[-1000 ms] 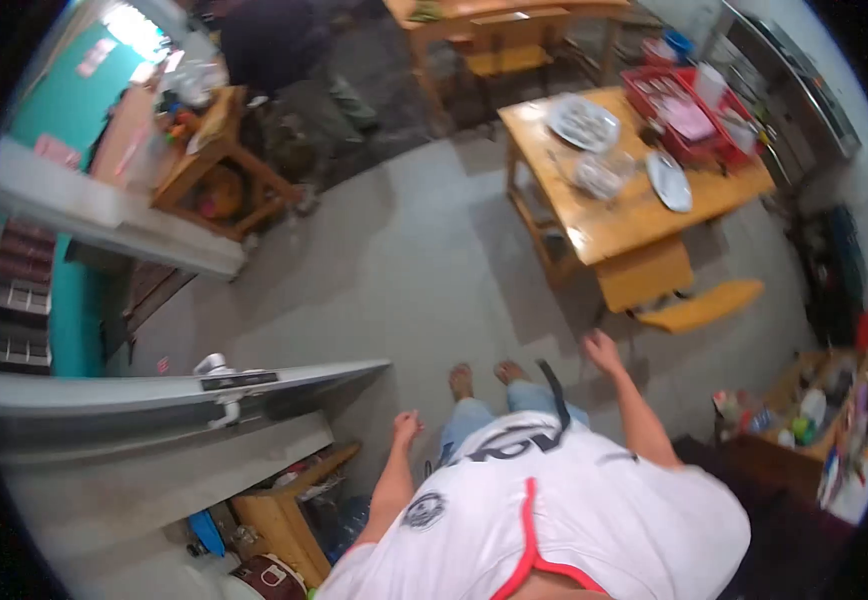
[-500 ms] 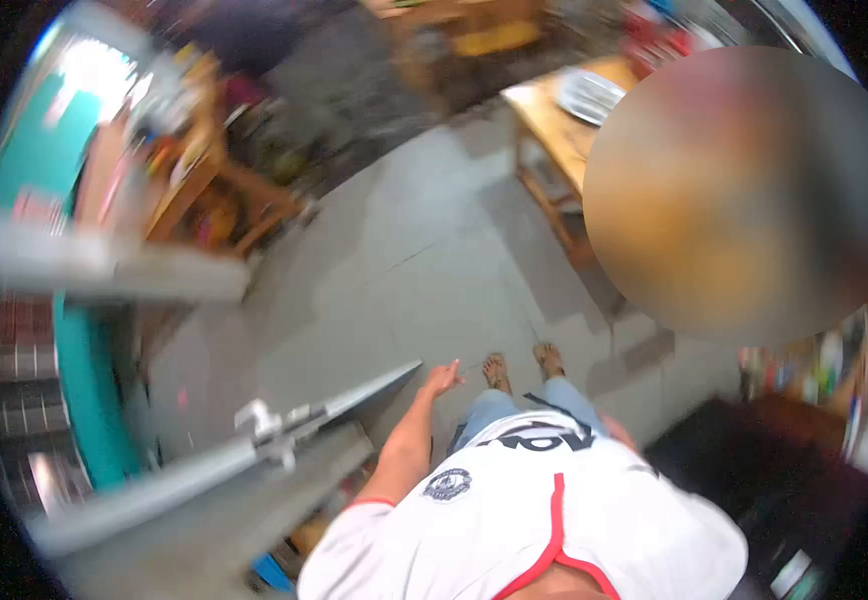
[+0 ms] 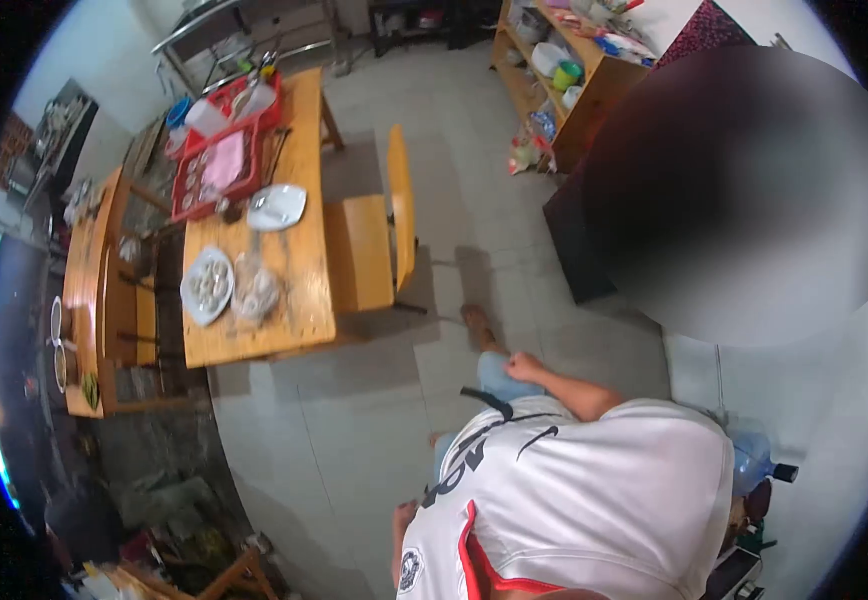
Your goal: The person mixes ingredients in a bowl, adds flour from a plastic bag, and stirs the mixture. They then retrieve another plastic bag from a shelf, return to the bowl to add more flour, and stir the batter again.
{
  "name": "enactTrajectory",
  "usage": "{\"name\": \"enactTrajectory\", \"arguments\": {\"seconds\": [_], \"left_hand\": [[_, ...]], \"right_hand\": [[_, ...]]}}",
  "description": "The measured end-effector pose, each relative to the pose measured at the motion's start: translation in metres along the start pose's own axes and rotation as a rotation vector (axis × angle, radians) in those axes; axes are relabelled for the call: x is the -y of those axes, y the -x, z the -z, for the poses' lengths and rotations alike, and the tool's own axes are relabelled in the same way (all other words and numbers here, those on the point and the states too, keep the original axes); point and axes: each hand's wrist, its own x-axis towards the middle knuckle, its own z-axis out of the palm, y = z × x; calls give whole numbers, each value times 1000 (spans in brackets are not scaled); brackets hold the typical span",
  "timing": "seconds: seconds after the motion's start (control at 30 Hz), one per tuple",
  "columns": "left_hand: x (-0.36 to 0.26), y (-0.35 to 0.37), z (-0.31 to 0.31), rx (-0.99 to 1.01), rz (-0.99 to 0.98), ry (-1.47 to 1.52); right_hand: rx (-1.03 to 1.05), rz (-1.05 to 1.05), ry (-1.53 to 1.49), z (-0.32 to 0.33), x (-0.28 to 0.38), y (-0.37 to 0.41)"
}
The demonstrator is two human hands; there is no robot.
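Note:
My right hand (image 3: pixel 526 367) swings in front of my thigh with its fingers curled in, and no object shows in it. Lower down, my left hand (image 3: pixel 404 514) hangs beside my white shirt (image 3: pixel 594 500), its fingers loosely curled and partly hard to make out. Neither touches any furniture. Nearest ahead is a wooden table (image 3: pixel 299 335) with a plate of small pale pieces (image 3: pixel 208 286), a clear plastic bag (image 3: pixel 255 288) and a white dish (image 3: pixel 277 208) on it. A wooden chair (image 3: pixel 359 250) stands at its right side.
Red baskets (image 3: pixel 216 168) sit at the table's far end. A second wooden table (image 3: pixel 89 270) stands to the left. At the upper right are a wooden shelf (image 3: pixel 544 85) with containers and a dark cabinet (image 3: pixel 579 240). Tiled floor (image 3: pixel 374 420) runs between them.
My view has swung right, from a metal door edge and cluttered bench to the table with plates. My right hand has come into view; the left, stretched out before, now hangs at my side.

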Motion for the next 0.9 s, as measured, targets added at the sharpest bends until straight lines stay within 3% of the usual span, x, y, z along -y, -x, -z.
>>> {"name": "enactTrajectory", "arguments": {"seconds": [0.13,0.2,0.23,0.27,0.3,0.37,0.4,0.43,0.47,0.53,0.6,0.63,0.7,0.77,0.83,0.9], "left_hand": [[-113,-31,16,-180,-14,65],[-178,-48,14,-245,-87,8],[-184,-89,-1,-378,-204,-22],[-287,-38,-6,-371,-126,-212],[-277,-86,-16,-456,-465,-381],[-413,-28,-11,-351,-438,-222],[-460,0,-2,-213,-444,-95],[-471,2,-6,-263,-519,12],[-477,-3,-1,-216,-549,-37],[-486,8,12,-226,-482,-9],[-479,14,20,-239,-365,28],[-466,13,22,-252,-275,57],[-414,3,18,-336,-189,28],[-335,-12,14,-436,-132,-113],[-264,-14,14,-506,-5,-171],[-178,-23,11,-512,122,-64]], "right_hand": [[-26,113,-70,44,-39,-76],[45,95,-68,78,-60,-111],[119,80,-18,102,-70,-140],[115,97,1,140,-67,-150],[0,69,-48,156,-84,-174],[151,-221,-250,198,-112,-233],[85,-316,-375,227,-98,-239],[118,-296,-359,246,-102,-258],[67,-343,-417,255,-99,-278],[75,-252,-211,267,-74,-298],[111,18,156,256,-52,-314],[120,151,330,246,-43,-321],[131,139,385,181,-57,-346],[495,21,81,142,-26,-319],[891,520,389,61,-60,-344],[1012,535,401,13,10,-289]]}}
